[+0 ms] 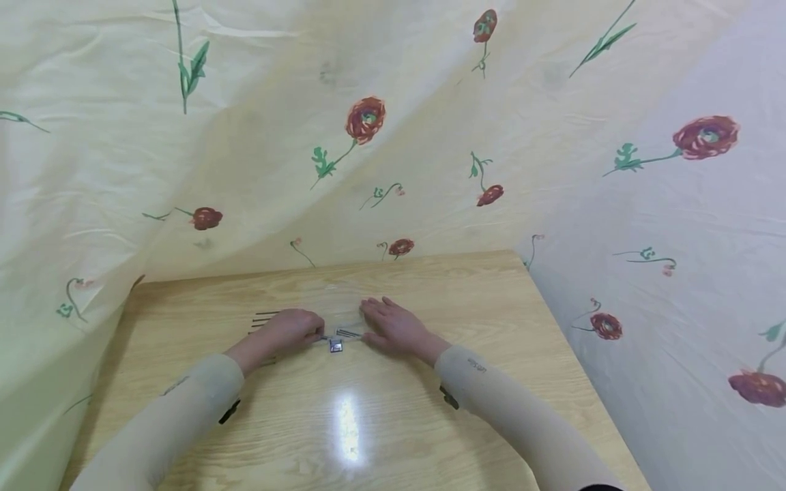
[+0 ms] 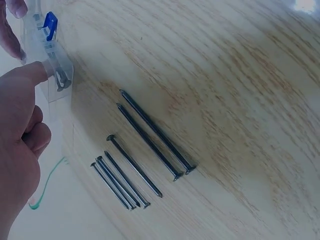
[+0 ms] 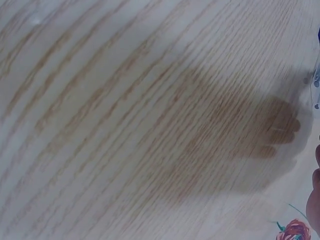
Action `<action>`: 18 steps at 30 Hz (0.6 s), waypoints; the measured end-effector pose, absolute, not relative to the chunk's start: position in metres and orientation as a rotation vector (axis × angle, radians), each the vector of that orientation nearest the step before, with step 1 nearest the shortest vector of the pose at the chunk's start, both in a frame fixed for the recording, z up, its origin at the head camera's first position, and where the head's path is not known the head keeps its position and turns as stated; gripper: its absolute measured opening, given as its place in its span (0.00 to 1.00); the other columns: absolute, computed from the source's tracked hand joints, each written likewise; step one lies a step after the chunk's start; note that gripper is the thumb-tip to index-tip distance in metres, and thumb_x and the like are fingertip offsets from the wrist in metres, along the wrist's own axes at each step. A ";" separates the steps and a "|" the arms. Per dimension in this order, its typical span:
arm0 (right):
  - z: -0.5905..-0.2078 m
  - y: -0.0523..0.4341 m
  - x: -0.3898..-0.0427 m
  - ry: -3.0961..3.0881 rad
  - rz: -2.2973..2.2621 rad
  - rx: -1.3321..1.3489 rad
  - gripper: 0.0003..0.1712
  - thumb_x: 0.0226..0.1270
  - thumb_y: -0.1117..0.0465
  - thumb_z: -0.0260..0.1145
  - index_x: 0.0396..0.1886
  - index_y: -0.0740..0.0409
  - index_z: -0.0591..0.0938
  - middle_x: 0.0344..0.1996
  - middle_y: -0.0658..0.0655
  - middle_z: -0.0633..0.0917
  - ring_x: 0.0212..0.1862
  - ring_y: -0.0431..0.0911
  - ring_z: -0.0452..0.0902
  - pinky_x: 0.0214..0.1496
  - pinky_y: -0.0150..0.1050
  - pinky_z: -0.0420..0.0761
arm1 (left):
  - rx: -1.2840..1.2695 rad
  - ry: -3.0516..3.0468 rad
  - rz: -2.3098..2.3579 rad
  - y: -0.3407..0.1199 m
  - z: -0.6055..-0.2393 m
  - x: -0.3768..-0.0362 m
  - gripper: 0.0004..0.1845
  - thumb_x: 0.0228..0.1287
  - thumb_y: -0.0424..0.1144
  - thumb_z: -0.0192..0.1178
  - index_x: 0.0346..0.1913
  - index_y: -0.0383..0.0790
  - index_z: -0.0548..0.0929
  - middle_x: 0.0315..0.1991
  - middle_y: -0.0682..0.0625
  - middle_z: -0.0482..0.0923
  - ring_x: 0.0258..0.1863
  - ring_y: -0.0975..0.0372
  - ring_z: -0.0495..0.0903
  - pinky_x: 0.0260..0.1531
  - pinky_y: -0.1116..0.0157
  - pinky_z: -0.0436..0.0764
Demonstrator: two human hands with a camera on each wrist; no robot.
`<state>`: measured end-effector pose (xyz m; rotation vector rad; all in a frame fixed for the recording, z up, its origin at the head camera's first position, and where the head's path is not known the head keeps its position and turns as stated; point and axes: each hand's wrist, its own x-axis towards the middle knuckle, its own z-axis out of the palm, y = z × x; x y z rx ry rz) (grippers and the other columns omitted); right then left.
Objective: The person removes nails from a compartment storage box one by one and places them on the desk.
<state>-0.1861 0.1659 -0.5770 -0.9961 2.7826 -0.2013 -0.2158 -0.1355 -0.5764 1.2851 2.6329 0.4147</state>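
Observation:
A clear plastic box point(image 1: 353, 329) with a blue clasp point(image 2: 50, 26) lies on the table between the hands. Several nails point(image 1: 346, 333) show inside it. The left hand point(image 1: 291, 326) grips the box's left end, thumb against the clear wall and other fingers curled; their tips are partly hidden. At the other end, the right hand point(image 1: 396, 326) rests with its fingers extended and its thumb near the front corner. Beside the left hand, several loose dark nails point(image 2: 150, 140) of different lengths lie roughly parallel on the wood.
The wood-grain table point(image 1: 393, 416) runs back to a flower-printed cloth point(image 1: 276, 150) hanging behind it and along both sides. A bright light reflection lies on the tabletop in front of the box. The right wrist view shows mostly tabletop and the hand's shadow.

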 end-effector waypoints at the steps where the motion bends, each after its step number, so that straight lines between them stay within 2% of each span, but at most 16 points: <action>1: -0.577 0.166 -0.186 2.786 -0.207 -1.000 0.43 0.84 0.39 0.56 0.84 0.62 0.62 0.82 0.61 0.64 0.84 0.54 0.57 0.86 0.51 0.50 | 1.291 2.635 0.421 -0.136 -0.576 -0.216 0.06 0.71 0.33 0.70 0.34 0.46 0.87 0.31 0.58 0.85 0.31 0.67 0.82 0.36 0.65 0.86; 6: -0.577 0.166 -0.184 2.802 -0.212 -1.010 0.43 0.84 0.39 0.57 0.83 0.63 0.63 0.82 0.62 0.65 0.83 0.55 0.59 0.86 0.51 0.51 | 1.238 2.648 0.491 -0.140 -0.576 -0.214 0.04 0.73 0.34 0.67 0.39 0.46 0.89 0.36 0.56 0.86 0.36 0.64 0.85 0.41 0.63 0.87; 9: -0.576 0.166 -0.184 2.810 -0.219 -1.015 0.43 0.83 0.40 0.58 0.83 0.63 0.64 0.81 0.62 0.66 0.83 0.55 0.59 0.86 0.52 0.51 | 1.148 2.657 0.561 -0.144 -0.569 -0.213 0.03 0.74 0.36 0.67 0.44 0.45 0.89 0.40 0.54 0.88 0.40 0.62 0.87 0.46 0.59 0.88; 11: -0.577 0.166 -0.184 2.816 -0.228 -1.018 0.42 0.83 0.40 0.58 0.83 0.63 0.64 0.81 0.63 0.66 0.83 0.55 0.59 0.86 0.52 0.51 | 1.107 2.663 0.609 -0.148 -0.562 -0.213 0.03 0.73 0.36 0.67 0.44 0.44 0.89 0.41 0.53 0.89 0.39 0.61 0.86 0.44 0.57 0.88; 18: -0.578 0.166 -0.185 2.831 -0.240 -1.001 0.43 0.83 0.40 0.59 0.82 0.63 0.65 0.81 0.62 0.66 0.83 0.55 0.60 0.86 0.51 0.51 | 1.028 2.696 0.615 -0.182 -0.547 -0.206 0.02 0.71 0.37 0.70 0.42 0.43 0.89 0.39 0.55 0.89 0.34 0.65 0.82 0.39 0.58 0.85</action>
